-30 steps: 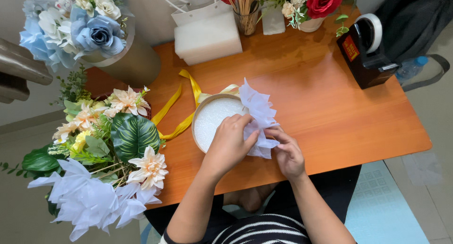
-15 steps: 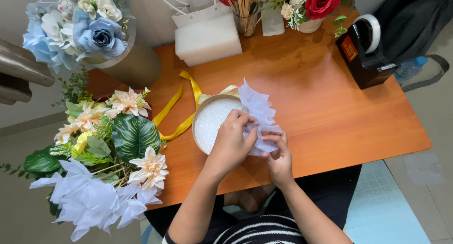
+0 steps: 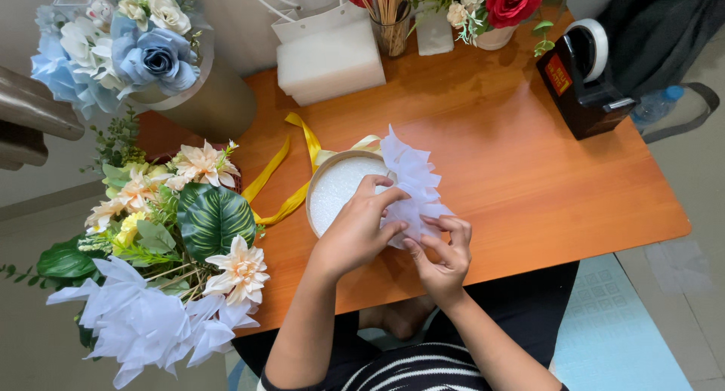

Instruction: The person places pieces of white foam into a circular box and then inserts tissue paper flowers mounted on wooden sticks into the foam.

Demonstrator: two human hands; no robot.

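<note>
Near the table's front edge [image 3: 529,247], both hands, left [image 3: 355,236] and right [image 3: 442,255], pinched shut on white tissue ruffle [image 3: 414,181] along round foam-filled box [image 3: 336,191]; right rim covered, rest of rim bare.

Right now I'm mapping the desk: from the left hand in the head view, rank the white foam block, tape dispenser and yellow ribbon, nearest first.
From the left hand:
1. Yellow ribbon, just left, beside the round box.
2. White foam block, at the desk's back edge.
3. Tape dispenser, far right corner.
</note>
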